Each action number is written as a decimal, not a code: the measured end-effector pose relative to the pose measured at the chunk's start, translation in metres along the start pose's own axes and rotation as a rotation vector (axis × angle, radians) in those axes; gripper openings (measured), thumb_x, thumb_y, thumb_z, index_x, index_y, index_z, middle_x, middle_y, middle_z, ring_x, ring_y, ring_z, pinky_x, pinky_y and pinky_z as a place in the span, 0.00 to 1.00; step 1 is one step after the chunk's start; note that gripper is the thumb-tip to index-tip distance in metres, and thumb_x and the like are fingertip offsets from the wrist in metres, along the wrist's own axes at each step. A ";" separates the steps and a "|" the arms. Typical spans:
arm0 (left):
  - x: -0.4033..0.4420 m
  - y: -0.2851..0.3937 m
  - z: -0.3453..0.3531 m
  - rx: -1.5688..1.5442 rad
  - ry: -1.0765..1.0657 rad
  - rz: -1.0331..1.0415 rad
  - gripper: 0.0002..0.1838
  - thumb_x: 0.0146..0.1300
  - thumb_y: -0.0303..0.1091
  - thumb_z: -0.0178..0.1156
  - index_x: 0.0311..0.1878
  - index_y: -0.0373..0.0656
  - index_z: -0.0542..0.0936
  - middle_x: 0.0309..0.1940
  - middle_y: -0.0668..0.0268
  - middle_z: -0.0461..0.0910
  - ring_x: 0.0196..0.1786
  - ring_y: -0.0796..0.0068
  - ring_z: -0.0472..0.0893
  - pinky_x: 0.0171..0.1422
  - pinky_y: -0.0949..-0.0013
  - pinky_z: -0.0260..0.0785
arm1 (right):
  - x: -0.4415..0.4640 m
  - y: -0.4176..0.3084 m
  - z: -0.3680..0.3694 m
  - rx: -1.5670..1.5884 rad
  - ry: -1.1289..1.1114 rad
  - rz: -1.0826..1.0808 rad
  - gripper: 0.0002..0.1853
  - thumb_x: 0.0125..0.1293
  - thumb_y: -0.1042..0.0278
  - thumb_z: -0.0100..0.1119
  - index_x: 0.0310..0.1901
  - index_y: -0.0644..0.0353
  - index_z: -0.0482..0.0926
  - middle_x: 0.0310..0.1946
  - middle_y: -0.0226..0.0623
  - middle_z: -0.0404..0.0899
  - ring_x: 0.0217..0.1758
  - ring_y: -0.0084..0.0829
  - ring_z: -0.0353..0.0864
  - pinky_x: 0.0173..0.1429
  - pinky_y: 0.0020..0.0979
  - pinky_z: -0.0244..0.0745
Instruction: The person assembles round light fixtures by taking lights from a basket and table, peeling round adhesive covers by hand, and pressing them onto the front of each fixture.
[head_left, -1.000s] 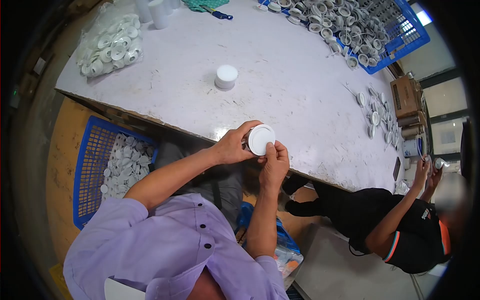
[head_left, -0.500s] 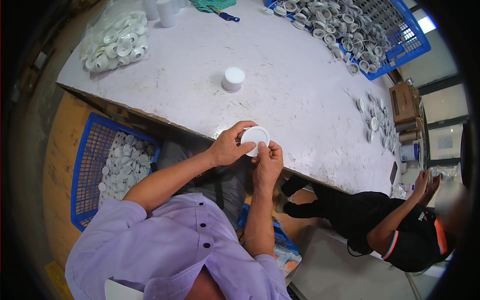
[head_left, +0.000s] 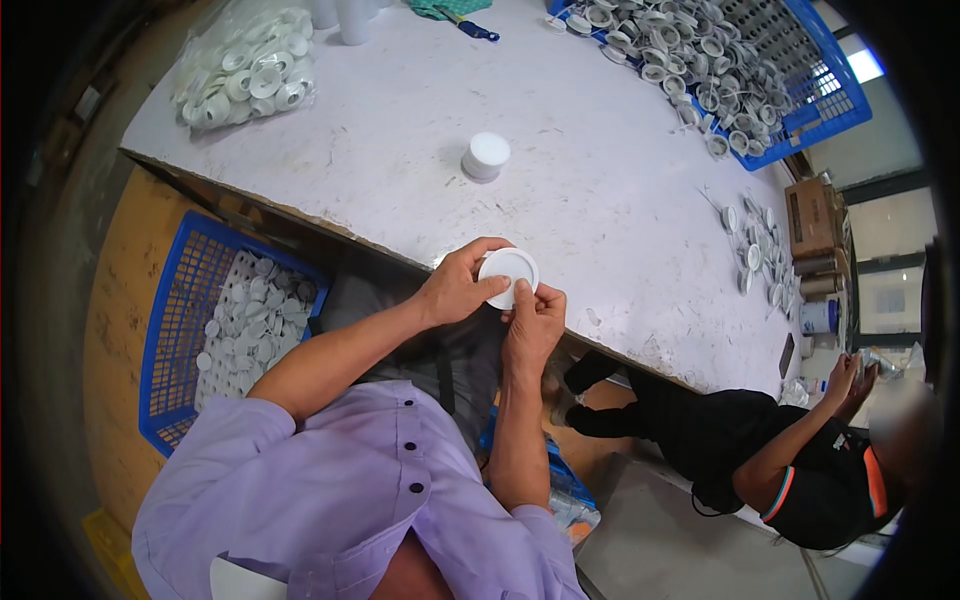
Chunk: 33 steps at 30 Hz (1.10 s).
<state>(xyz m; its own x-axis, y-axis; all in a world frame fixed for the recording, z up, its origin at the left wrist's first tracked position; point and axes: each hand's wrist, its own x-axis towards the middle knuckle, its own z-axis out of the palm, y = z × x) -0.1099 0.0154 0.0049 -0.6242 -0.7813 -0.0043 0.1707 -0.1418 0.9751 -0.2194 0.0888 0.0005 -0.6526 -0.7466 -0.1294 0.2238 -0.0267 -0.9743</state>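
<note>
Both hands hold a round white part [head_left: 510, 270] with a raised rim, just off the front edge of the table. My left hand [head_left: 458, 287] grips it from the left, its thumb on the face. From the lower right my right hand [head_left: 535, 320] holds the rim, thumb also on the face. The underside of the part is hidden. Beyond the hands, a short stack of white discs [head_left: 487, 156] stands on the white table [head_left: 390, 180].
A clear bag of white rings [head_left: 250, 80] lies back left, near a blue-handled tool [head_left: 470, 27]. Blue baskets of parts stand lower left [head_left: 165, 340] and back right [head_left: 835, 110]. Loose parts [head_left: 755, 250] lie at right, near another person [head_left: 790, 450].
The white part has been turned and now faces up more, with the left thumb brought onto its face. The view has shifted slightly, and the other person's hands have moved.
</note>
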 end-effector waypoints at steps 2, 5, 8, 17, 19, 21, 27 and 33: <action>-0.002 0.006 -0.004 -0.002 -0.013 -0.043 0.24 0.61 0.29 0.58 0.59 0.36 0.64 0.46 0.64 0.75 0.47 0.80 0.75 0.47 0.76 0.71 | 0.000 0.000 0.002 -0.002 -0.012 0.014 0.13 0.60 0.68 0.62 0.38 0.63 0.68 0.22 0.30 0.72 0.20 0.16 0.69 0.22 0.17 0.67; -0.003 0.005 -0.008 -0.016 -0.032 -0.045 0.24 0.61 0.28 0.58 0.60 0.36 0.64 0.46 0.63 0.75 0.47 0.80 0.75 0.46 0.77 0.71 | 0.000 0.001 0.002 0.021 -0.024 0.033 0.13 0.60 0.68 0.62 0.38 0.63 0.68 0.22 0.30 0.72 0.20 0.16 0.70 0.22 0.17 0.68; -0.004 0.005 -0.010 -0.038 -0.041 -0.038 0.25 0.61 0.27 0.58 0.60 0.36 0.63 0.46 0.63 0.75 0.47 0.80 0.75 0.47 0.76 0.71 | -0.001 -0.001 0.005 0.035 -0.032 0.046 0.12 0.61 0.68 0.62 0.38 0.63 0.68 0.22 0.30 0.73 0.20 0.16 0.70 0.22 0.17 0.68; -0.007 0.006 -0.015 0.005 -0.016 -0.020 0.23 0.60 0.25 0.56 0.59 0.36 0.65 0.47 0.62 0.75 0.50 0.78 0.74 0.52 0.73 0.70 | -0.002 0.004 0.009 0.034 -0.055 0.031 0.11 0.61 0.70 0.61 0.37 0.61 0.68 0.22 0.30 0.73 0.19 0.17 0.69 0.22 0.17 0.68; -0.008 0.003 -0.017 0.012 -0.006 -0.029 0.22 0.60 0.24 0.56 0.58 0.36 0.66 0.47 0.62 0.75 0.50 0.77 0.74 0.53 0.72 0.70 | -0.003 0.006 0.011 0.011 -0.059 0.034 0.11 0.61 0.70 0.61 0.37 0.61 0.67 0.22 0.30 0.73 0.19 0.17 0.69 0.22 0.18 0.68; -0.008 -0.001 -0.019 -0.007 -0.001 -0.038 0.22 0.60 0.23 0.55 0.58 0.36 0.66 0.47 0.62 0.75 0.50 0.77 0.74 0.54 0.72 0.70 | -0.002 0.010 0.009 0.004 -0.087 0.054 0.12 0.61 0.70 0.61 0.36 0.62 0.66 0.22 0.32 0.73 0.19 0.18 0.70 0.23 0.19 0.69; -0.013 -0.006 -0.030 0.006 0.031 -0.003 0.22 0.60 0.23 0.55 0.58 0.36 0.66 0.46 0.63 0.75 0.50 0.79 0.74 0.54 0.72 0.69 | 0.000 0.015 0.017 0.003 -0.163 0.088 0.13 0.61 0.69 0.62 0.35 0.62 0.66 0.22 0.33 0.72 0.20 0.18 0.71 0.24 0.19 0.70; -0.016 -0.001 -0.039 0.047 0.037 -0.016 0.22 0.60 0.23 0.54 0.58 0.38 0.65 0.46 0.63 0.74 0.49 0.79 0.74 0.54 0.72 0.69 | 0.008 0.021 0.020 0.017 -0.235 0.148 0.13 0.61 0.69 0.62 0.34 0.60 0.65 0.22 0.32 0.72 0.21 0.18 0.71 0.25 0.19 0.72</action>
<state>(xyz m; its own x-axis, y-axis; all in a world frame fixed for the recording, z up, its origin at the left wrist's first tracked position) -0.0706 0.0048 -0.0047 -0.5976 -0.8013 -0.0274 0.1241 -0.1263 0.9842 -0.2055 0.0694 -0.0173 -0.4263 -0.8769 -0.2221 0.3181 0.0846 -0.9443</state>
